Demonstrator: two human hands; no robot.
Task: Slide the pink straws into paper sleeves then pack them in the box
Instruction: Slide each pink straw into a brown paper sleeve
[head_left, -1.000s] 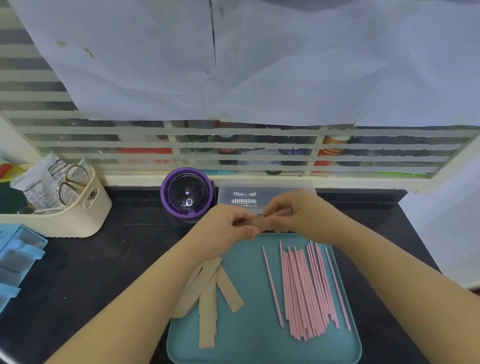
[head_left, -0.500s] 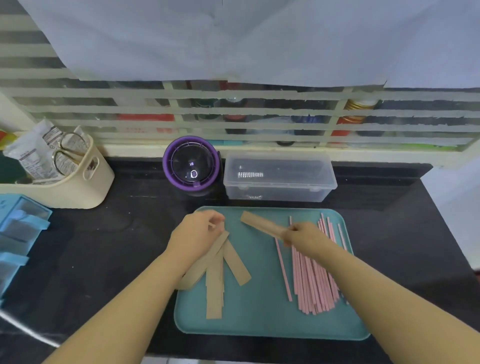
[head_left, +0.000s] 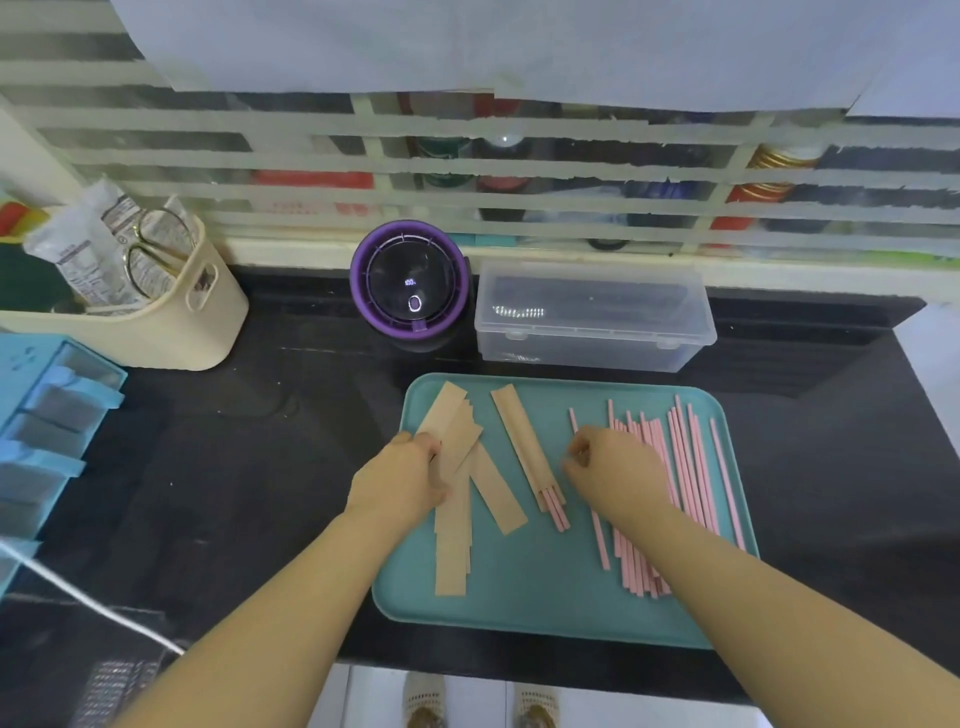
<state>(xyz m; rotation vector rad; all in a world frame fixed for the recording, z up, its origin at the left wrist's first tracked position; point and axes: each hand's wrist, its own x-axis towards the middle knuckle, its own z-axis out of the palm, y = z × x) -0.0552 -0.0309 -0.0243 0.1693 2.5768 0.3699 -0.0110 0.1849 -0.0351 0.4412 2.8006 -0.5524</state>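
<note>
A teal tray (head_left: 519, 597) lies on the black counter. Several empty brown paper sleeves (head_left: 452, 540) are fanned out on its left side. My left hand (head_left: 410, 478) rests on them, and its fingertips pinch the top sleeve (head_left: 444, 410). In the tray's middle lies a filled sleeve (head_left: 519, 441) with pink straw ends sticking out at its near end. A pile of pink straws (head_left: 691, 467) covers the right side. My right hand (head_left: 613, 467) is over the pile's left edge, fingers curled onto a single straw (head_left: 600, 540). The clear plastic box (head_left: 592, 317) stands closed behind the tray.
A purple round device (head_left: 410, 283) stands left of the box. A cream caddy (head_left: 156, 322) with scissors and packets sits at the far left, with a blue drawer unit (head_left: 47, 415) in front of it. A white cable (head_left: 104, 613) crosses the near left.
My right hand has laid the filled sleeve down on the tray and moved right to the straws. My left hand has stayed on the empty sleeves. The camera has tilted down.
</note>
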